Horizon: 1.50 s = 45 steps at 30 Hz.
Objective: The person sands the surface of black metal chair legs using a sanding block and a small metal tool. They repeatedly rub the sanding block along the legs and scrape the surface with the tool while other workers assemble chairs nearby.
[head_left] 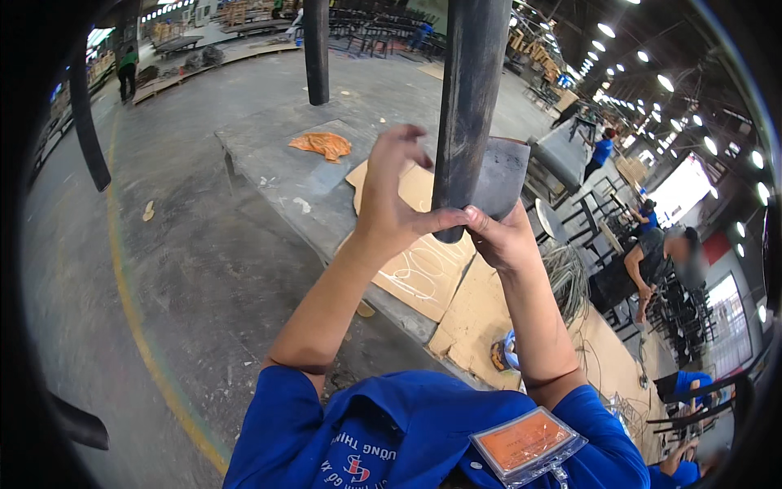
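Observation:
A dark round furniture leg (468,106) comes down from the top of the view, its lower end between my hands. My right hand (507,236) grips a dark grey sheet, which looks like sandpaper (501,175), against the right side of the leg. Its thumb lies across the front near the leg's end. On the other side, my left hand (391,191) has its fingers raised and spread, slightly blurred. The left thumb reaches over to the leg's end and meets the right thumb. Whatever the right fingers do behind the sheet is hidden.
Below my hands is a grey work table (269,175) with an orange crumpled cloth (323,145) and cardboard (423,277) on it. Another dark leg (317,57) stands farther back. A bundle of wire (566,277) lies to the right, near a co-worker (643,269).

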{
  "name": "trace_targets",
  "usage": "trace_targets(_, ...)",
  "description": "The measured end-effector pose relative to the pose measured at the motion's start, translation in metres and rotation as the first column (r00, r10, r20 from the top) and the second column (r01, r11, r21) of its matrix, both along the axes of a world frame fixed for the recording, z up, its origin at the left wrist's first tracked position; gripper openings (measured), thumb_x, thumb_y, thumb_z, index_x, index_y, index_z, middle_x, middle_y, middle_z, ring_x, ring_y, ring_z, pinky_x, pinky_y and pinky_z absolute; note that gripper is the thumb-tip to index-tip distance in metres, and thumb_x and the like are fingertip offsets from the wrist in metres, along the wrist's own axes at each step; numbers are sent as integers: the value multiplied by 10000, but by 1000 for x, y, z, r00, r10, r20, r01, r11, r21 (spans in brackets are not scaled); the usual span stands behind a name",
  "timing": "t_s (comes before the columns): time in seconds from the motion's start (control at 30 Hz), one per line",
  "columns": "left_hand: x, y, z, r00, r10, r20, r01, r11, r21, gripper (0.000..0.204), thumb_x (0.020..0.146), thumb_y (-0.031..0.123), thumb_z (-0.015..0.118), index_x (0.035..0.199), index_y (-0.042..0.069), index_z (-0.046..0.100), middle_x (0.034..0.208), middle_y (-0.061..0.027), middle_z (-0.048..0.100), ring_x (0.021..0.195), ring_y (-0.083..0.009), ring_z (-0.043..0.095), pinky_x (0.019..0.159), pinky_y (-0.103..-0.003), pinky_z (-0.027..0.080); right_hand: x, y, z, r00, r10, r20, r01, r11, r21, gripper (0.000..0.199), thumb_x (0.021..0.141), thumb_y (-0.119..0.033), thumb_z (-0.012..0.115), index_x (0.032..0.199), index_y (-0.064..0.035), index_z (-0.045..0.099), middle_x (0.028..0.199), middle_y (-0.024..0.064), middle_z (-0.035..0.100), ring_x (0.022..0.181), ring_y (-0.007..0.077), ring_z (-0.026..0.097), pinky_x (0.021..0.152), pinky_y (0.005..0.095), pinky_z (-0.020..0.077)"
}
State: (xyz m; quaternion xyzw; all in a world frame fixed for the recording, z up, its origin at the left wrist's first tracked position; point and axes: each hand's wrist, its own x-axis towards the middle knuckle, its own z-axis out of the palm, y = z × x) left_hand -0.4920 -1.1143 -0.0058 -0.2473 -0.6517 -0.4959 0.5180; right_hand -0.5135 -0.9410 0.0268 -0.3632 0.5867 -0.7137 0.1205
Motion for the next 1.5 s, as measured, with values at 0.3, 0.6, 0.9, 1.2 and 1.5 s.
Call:
trace_targets(0.3,-6,4,39,794,-608,15,606,793,61,676,706,247,796,1233,-55,499,1180,-158,575,1165,-234,501,992,-350,359,24,28,14,999,-11,46,13,999,-30,651,718,-117,778,1256,19,437,1152,113,564,1067,211,539,916,362,431)
trace_targets(0.6,-3,11,56,842,-539,-25,538,841,-56,589,674,197,816,1147,-43,559,1097,-145,593,1076,-229,542,958,-332,387,27,39,16,998,-68,-1,68,998,6,665,717,-157,779,1256,23,434,1134,100,564,1051,193,538,906,347,430)
trace_targets(0.9,7,-8,98,825,-561,68,554,826,103,465,883,417,609,875,-47,641,650,-19,594,672,-82,524,644,-229,419,32,26,17,993,-109,-38,109,994,5,685,659,-207,813,1204,29,472,1083,127,596,977,216,593,852,338,468)
trace_targets(1.2,19,-34,138,863,-503,44,476,839,264,671,935,583,341,1002,-21,626,748,-88,636,696,-130,606,626,-245,477,34,-6,3,993,51,-105,-39,994,106,712,747,-131,769,1312,-4,353,1168,79,539,1088,174,507,937,345,416)
trace_targets(1.5,78,-30,65,996,-65,65,48,970,238,563,983,322,367,1385,-47,229,1097,-186,560,906,-207,588,789,-315,482,38,-74,-44,942,334,37,-329,938,-109,692,788,-88,726,1343,-28,316,1250,58,502,1165,146,462,995,330,367)
